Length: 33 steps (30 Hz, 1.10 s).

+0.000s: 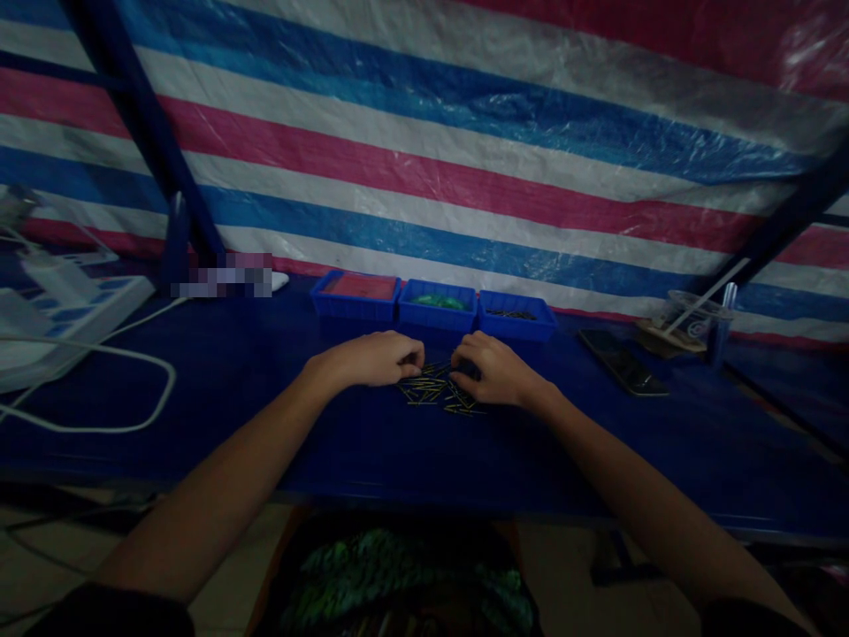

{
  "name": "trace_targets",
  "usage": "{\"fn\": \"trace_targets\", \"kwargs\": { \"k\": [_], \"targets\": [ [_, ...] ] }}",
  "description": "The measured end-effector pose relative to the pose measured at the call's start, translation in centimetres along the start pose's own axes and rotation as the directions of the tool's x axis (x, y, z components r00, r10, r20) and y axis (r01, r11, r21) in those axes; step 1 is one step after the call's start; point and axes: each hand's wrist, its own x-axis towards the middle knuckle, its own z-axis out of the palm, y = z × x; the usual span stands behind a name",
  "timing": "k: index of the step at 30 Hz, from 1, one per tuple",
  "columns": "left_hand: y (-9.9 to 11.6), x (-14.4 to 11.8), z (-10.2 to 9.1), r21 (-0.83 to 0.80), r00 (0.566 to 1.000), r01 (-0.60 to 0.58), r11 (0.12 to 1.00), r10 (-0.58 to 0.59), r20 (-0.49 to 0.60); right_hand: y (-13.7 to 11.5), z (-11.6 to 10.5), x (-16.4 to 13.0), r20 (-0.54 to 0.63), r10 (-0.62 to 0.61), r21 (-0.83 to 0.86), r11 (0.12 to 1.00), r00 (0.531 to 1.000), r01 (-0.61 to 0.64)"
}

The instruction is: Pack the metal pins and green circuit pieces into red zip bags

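Head view: left hand (375, 358) and right hand (494, 370) curled, fingertips on pins (434, 391); no legible writing.

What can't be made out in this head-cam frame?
- Left hand and right hand: fingers curl down over the pile of thin pins, so any pin pinched is hidden.
- Pins: too small and dark to count or identify.
- Right blue bin: contents dim, unclear.
- Patch at the table's back: blurred out.
- Power strip: cut off by the left edge.
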Motion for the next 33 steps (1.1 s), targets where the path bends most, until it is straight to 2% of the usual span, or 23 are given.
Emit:
{"fn": "trace_targets", "kwargs": {
  "k": [4, 9, 15, 20, 22, 24, 27, 30, 33],
  "targets": [
    [0.2, 0.4, 0.9, -0.005, 0.996, -0.083, 0.997, 0.083, -0.031, -0.7, 0.2, 0.1, 0.016, -0.034, 0.033, 0.999, 0.999, 0.033],
    [0.3, 1.4, 1.9, 0.075, 0.991, -0.110, 0.991, 0.116, -0.069, -1.5, 0.4, 0.2, 0.012, -0.063, 0.042, 0.997, 0.998, 0.062],
    [0.3, 1.3, 1.9, 0.083, 0.989, -0.131, 0.988, 0.137, -0.061, -1.8, 0.8, 0.2, 0.043, -0.106, 0.054, 0.993, 0.993, 0.104],
    [0.2, 1.4, 2.0, 0.063, 0.986, -0.144, 0.988, 0.148, -0.080, -1.8, 0.9, 0.2, 0.012, -0.152, 0.060, 0.987, 0.988, 0.151],
    [0.3, 1.4, 1.9, 0.051, 0.982, -0.143, 0.988, 0.148, -0.116, -1.7, 0.7, 0.2, -0.024, -0.151, 0.084, 0.985, 0.988, 0.153],
    [0.6, 1.4, 1.8, 0.034, 0.968, -0.141, 0.990, 0.144, -0.203, -1.4, 0.4, 0.1, -0.085, -0.125, 0.114, 0.984, 0.988, 0.135],
    [1.1, 1.4, 1.4, -0.014, 0.923, -0.156, 0.988, 0.141, -0.358, -0.9, 0.3, 0.1, -0.214, -0.039, 0.159, 0.984, 0.976, 0.074],
    [1.5, 1.4, 1.2, -0.042, 0.881, -0.172, 0.984, 0.135, -0.453, -0.6, 0.2, 0.3, -0.352, 0.078, 0.224, 0.975, 0.933, 0.003],
    [1.5, 1.4, 1.3, -0.030, 0.853, -0.177, 0.984, 0.139, -0.504, -0.6, 0.2, 0.4, -0.428, 0.159, 0.297, 0.954, 0.889, -0.028]
  ]
}}
